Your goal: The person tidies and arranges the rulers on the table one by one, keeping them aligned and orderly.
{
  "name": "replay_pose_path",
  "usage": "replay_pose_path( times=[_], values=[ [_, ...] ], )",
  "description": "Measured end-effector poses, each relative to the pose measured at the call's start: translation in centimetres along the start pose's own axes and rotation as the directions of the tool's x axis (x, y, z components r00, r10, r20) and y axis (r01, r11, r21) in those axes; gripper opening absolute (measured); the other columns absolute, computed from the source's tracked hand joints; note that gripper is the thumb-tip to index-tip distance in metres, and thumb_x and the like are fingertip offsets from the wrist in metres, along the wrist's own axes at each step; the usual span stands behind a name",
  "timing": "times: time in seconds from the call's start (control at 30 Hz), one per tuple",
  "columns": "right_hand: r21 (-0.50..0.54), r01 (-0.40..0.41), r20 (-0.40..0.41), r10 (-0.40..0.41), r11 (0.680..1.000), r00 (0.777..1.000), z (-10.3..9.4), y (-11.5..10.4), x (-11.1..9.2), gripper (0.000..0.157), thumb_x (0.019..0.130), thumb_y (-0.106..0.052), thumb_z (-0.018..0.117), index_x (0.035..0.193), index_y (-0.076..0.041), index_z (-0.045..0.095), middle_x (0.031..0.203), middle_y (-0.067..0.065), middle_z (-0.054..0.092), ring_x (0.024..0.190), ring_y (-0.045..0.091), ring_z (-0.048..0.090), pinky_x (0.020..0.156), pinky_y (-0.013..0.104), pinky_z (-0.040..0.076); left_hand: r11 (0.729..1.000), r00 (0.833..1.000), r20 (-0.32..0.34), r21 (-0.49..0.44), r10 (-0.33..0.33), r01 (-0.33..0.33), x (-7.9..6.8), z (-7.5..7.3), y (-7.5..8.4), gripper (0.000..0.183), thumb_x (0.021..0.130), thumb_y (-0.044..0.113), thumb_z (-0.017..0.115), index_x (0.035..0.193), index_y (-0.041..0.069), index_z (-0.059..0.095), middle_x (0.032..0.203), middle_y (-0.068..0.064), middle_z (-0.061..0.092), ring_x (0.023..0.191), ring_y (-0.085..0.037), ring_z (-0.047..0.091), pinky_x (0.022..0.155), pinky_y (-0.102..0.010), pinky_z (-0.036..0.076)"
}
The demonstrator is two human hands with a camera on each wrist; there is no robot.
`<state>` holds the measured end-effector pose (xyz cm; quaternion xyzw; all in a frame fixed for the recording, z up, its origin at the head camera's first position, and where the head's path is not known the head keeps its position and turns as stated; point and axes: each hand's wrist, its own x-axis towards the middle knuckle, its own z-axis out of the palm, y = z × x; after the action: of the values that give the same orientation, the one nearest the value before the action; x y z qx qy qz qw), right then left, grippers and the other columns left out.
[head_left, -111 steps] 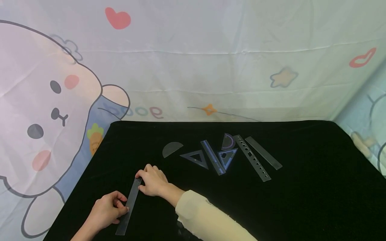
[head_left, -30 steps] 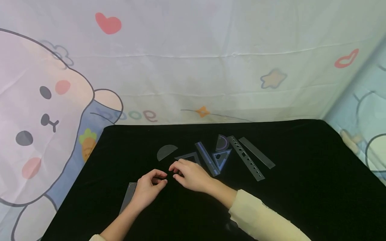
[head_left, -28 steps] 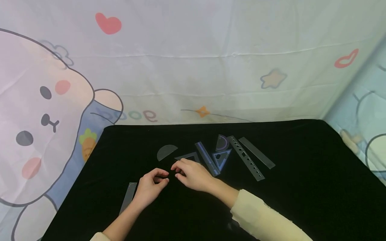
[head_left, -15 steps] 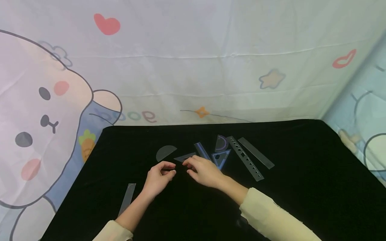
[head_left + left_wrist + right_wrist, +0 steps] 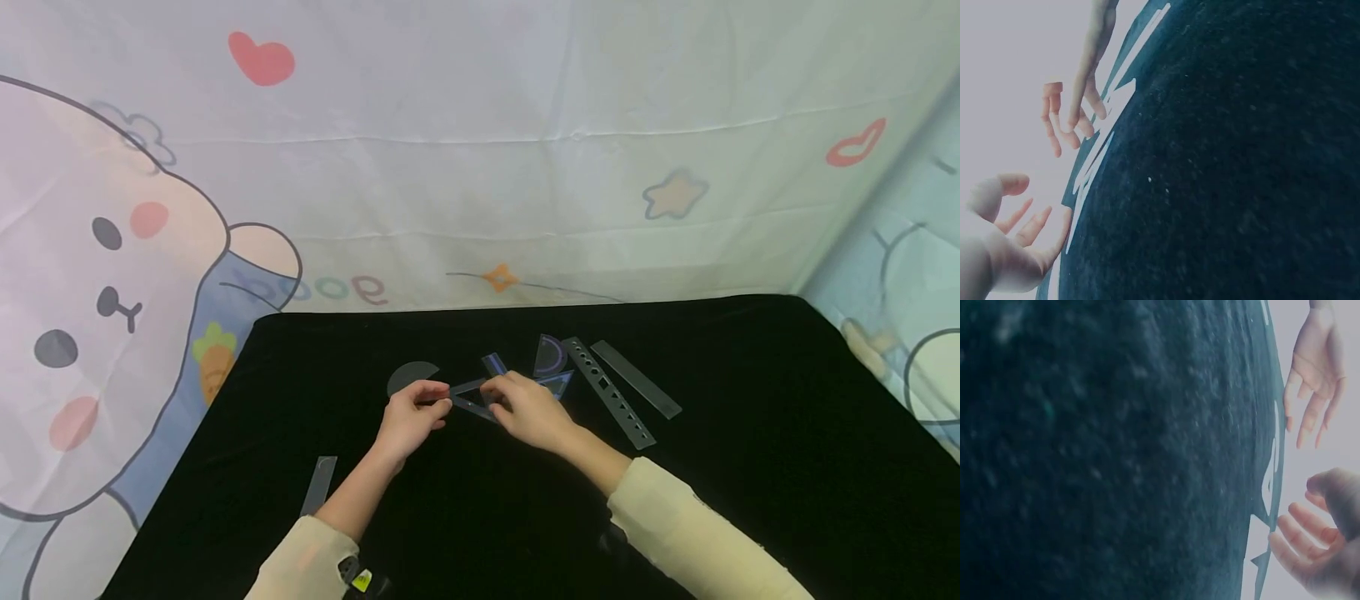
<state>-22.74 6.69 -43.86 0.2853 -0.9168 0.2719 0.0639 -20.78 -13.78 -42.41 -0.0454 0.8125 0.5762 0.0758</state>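
Note:
In the head view, my left hand (image 5: 408,421) has its fingertips right at the left corner of a clear set square (image 5: 472,407), which lies flat on the black cloth. My right hand (image 5: 531,412) hovers at the other side of it, its fingers overlapping the set square and the lower part of a blue-striped ruler (image 5: 492,362). Both wrist views show thumb and fingers apart on the left hand (image 5: 1007,247) and right hand (image 5: 1319,544), close over the cloth. A clear half-round protractor (image 5: 408,376) sits just behind the left hand, partly covered by it.
A clear ruler (image 5: 320,483) lies by the left forearm. Behind the right hand are a small blue set square (image 5: 557,383) and a purple-marked protractor (image 5: 550,357). Further right lie a ruler with cut-outs (image 5: 609,392) and a plain ruler (image 5: 637,380). A printed curtain (image 5: 450,192) hangs behind.
Earlier both hands were at the clear ruler on the left, which has been let go. They have moved right and forward, reaching the set square, with my right hand drawing further right.

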Motion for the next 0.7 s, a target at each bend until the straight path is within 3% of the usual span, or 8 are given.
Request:
replay_pose_path(
  times=[0.23,0.53,0.7],
  values=[
    [-0.017,-0.087,-0.047,0.086,0.996,0.995,-0.6,0.9,0.3,0.029,0.083,-0.016,0.065,0.112,-0.013,0.061,0.101,0.005,0.062,0.087,0.016,0.062,0.069,0.026,0.053,0.999,1.0,0.021,-0.034,-0.019,0.02,0.9,1.0,0.4,0.034,0.087,0.016,0.06,0.12,0.009,0.055,0.113,-0.009,0.057,0.096,-0.022,0.061,0.08,-0.032,0.055],
    [0.064,-0.206,0.001,0.206,0.977,0.979,-1.0,1.8,0.7,0.031,0.086,-0.014,0.061,0.116,-0.009,0.06,0.102,0.009,0.062,0.087,0.018,0.064,0.07,0.027,0.055,0.995,0.997,0.065,-0.097,-0.029,0.035,1.2,2.4,1.5,0.036,0.089,0.017,0.058,0.123,0.007,0.053,0.114,-0.012,0.058,0.1,-0.026,0.061,0.082,-0.034,0.055],
    [0.047,-0.217,-0.016,0.218,0.975,0.976,-1.1,2.2,1.1,0.027,0.088,-0.013,0.057,0.114,-0.005,0.062,0.102,0.011,0.065,0.084,0.019,0.063,0.07,0.03,0.053,0.989,0.994,0.095,-0.136,-0.045,0.057,1.6,3.2,1.8,0.037,0.089,0.017,0.058,0.124,0.006,0.052,0.115,-0.013,0.059,0.101,-0.027,0.061,0.082,-0.035,0.055]
  ],
)
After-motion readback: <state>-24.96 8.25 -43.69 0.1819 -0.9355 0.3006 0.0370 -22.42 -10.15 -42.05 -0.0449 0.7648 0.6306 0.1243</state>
